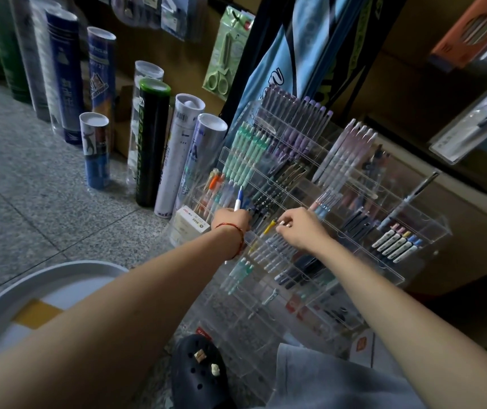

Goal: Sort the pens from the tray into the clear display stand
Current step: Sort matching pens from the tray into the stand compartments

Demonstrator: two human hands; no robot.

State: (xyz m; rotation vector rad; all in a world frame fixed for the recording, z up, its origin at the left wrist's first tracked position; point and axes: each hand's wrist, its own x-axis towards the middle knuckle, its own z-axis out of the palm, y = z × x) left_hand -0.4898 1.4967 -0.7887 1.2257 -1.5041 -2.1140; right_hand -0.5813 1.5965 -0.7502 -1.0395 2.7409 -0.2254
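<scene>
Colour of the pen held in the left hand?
The pen is white with a blue top, per the head view, above the left hand.

The display stand [389,270] is clear glossy plastic, the floor [30,172] speckled stone, the tray [59,270] seemingly smooth matt plastic.

Your left hand [230,219] holds a white-and-blue pen [238,199]; your right hand [301,228] pinches a yellow pen [269,227]. A red bracelet [238,231] circles your left wrist. In the clear stand [440,228], mint-green pens [246,154] show at eleven o'clock and lilac pens [298,119] at twelve. The floor [30,187] is speckled grey, and the tray [30,278] is off-white with a yellow patch.
</scene>
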